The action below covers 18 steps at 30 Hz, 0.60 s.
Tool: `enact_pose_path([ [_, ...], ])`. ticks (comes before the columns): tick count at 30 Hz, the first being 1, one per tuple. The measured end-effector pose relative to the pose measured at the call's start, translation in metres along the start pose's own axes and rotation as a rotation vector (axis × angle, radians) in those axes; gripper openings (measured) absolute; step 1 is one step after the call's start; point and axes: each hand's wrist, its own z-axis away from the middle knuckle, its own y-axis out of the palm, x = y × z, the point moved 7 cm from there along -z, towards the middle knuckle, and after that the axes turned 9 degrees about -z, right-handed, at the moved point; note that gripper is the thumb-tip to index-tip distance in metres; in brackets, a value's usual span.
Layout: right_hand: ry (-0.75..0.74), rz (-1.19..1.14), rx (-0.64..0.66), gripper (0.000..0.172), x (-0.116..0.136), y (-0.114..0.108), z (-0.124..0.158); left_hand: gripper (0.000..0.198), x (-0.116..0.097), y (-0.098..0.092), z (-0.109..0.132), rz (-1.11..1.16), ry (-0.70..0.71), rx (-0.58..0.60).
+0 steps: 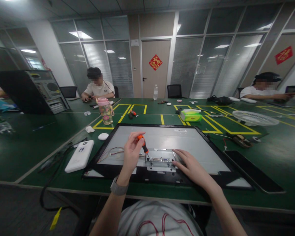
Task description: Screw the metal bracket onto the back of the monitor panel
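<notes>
My left hand (132, 151) has its fingers wrapped around a screwdriver (144, 145) with an orange and black handle. The screwdriver tilts, and its tip meets the left end of a metal bracket (161, 168) carrying ports. That bracket sits near the front edge of a monitor panel (135, 131), a grey metal back with a black frame, lying flat on the table. At the bracket's right side lies my right hand (190, 165), fingers stretched out, fingertips touching its edge. Thin wires (114, 151) run across the panel left of my left hand.
Left of the panel lie a white power bank (80, 156), a white round object (103, 136) and black cables (56, 164); a bottle (105, 113) stands beyond. A phone-like black slab (253, 170) lies right. Behind are a green tissue pack (191, 115) and a white fan grille (255, 118). Other people sit across.
</notes>
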Motion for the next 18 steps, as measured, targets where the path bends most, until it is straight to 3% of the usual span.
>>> enact_pose_path([
  [4,0.009,0.000,0.000,0.049,0.000,0.000,0.000,0.032,0.007,0.002,0.001,0.089,-0.065,0.033],
  [10,0.005,0.002,-0.002,0.049,0.000,0.001,0.000,0.018,-0.004,-0.001,0.000,0.005,0.045,-0.014],
  [15,-0.007,0.001,-0.012,0.048,-0.001,0.001,0.000,0.033,0.004,0.001,0.001,0.079,-0.018,0.013],
  [18,-0.010,0.004,-0.012,0.049,-0.002,0.001,0.000,0.025,0.003,0.000,0.000,0.040,0.005,0.003],
])
